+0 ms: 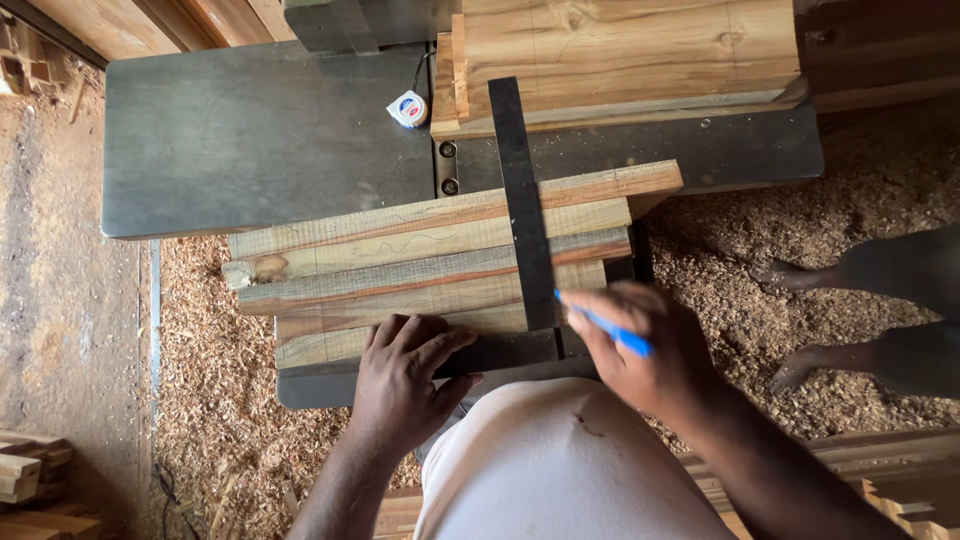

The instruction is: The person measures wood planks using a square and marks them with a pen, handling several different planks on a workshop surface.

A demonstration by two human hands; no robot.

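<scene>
Several long wooden strips (400,260) lie side by side across the near end of a grey metal machine table (260,140). A black metal square (522,200) lies across them, its blade running away from me. My left hand (405,375) presses flat, fingers apart, on the nearest strip and the square's base. My right hand (640,345) grips a blue pen (605,325), its tip at the blade's right edge near the closest strip.
A small tape measure (407,108) sits on the table top. Thick planks (620,55) are stacked at the far right. Sawdust (720,280) covers the floor. Another person's bare feet (800,320) stand at the right. Wood offcuts (30,480) lie at lower left.
</scene>
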